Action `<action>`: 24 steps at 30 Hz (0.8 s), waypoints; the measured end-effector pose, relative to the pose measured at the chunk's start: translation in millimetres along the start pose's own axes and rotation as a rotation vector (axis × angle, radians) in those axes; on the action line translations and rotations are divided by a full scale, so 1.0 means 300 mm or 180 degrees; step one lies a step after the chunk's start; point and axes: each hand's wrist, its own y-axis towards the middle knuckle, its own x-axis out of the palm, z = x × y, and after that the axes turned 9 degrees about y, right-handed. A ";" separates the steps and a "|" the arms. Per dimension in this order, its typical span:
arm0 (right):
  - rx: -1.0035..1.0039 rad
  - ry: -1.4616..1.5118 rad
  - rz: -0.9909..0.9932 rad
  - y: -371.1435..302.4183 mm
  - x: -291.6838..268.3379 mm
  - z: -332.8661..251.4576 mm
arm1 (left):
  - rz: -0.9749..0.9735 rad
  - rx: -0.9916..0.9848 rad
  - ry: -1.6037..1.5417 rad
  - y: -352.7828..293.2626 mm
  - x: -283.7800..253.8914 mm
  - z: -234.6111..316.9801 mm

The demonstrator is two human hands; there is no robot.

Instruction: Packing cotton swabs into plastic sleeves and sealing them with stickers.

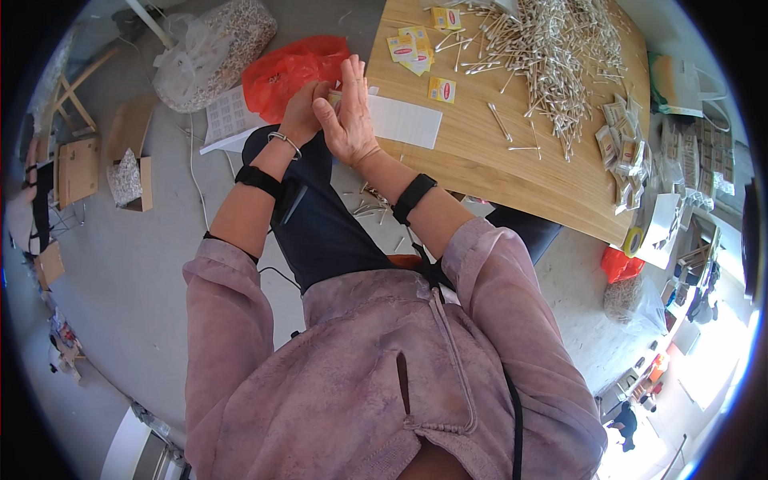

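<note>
My left hand (pixel 304 114) and my right hand (pixel 350 122) meet just off the left edge of the wooden table. The right hand is flat, its fingers stretched out and together, its palm turned toward the left hand. The left hand's fingers are bent and partly hidden by the right. A sliver of a small pale and yellow thing (pixel 335 97) shows between the hands; I cannot make out its kind. Beside the right hand lies a white paper strip (pixel 406 122). Beyond the left hand spreads a red plastic bag (pixel 276 78).
A heap of cotton swabs (pixel 552 60) covers the far part of the table (pixel 472 164). Small yellow cards (pixel 442 90) and loose swabs (pixel 500 122) lie nearer. Filled clear packets (pixel 626 152) sit at the right edge. Floor: swab-filled plastic bag (pixel 232 40), cardboard box (pixel 144 172), cable (pixel 194 172).
</note>
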 end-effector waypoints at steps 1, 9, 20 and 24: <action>-0.0004 0.0117 0.0049 -0.004 0.005 -0.002 | 0.0009 0.0004 0.0015 0.003 0.006 -0.014; 0.0269 0.0269 0.0494 -0.056 0.041 -0.019 | -0.0092 -0.0424 -0.0154 0.012 0.027 -0.030; 0.0181 0.0230 0.0205 -0.052 0.083 -0.029 | -0.0020 -0.0410 -0.0282 0.012 0.005 -0.083; 0.0202 0.0207 0.0165 -0.042 0.098 -0.031 | 0.0025 -0.0289 0.0136 0.026 -0.016 -0.077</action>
